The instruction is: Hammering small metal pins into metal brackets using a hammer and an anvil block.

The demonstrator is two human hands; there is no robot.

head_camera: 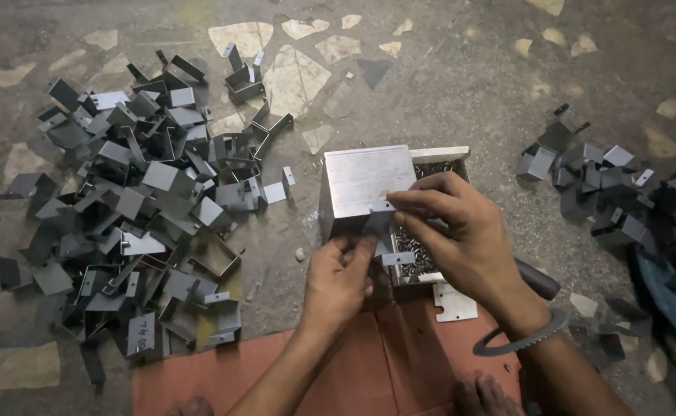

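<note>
**Both hands pinch one bent metal bracket over the box**

The left hand [339, 276] and the right hand [453, 235] are both closed on the same small bracket [385, 231], the left gripping its lower part from below, the right's fingertips [396, 202] pressed to its upper tab from the side. The bracket is thin grey sheet metal, folded into angled flaps with a small flat tab at each end.

It is held upright between the two hands, just in front of a square metal box [361, 181] and above an open tray of small screws [415, 254] that sits beside the box. A flat pale plate [456, 303] lies on the floor under the right wrist, which wears a dark bangle [523, 339].

To the left, well apart, a wide heap of like brackets [134, 208] spreads over the stone floor [461, 85]; a smaller heap [607, 185] lies to the right. A red mat [369, 366] lies under the forearms. Bare floor lies beyond the box, toward the far side.
</note>
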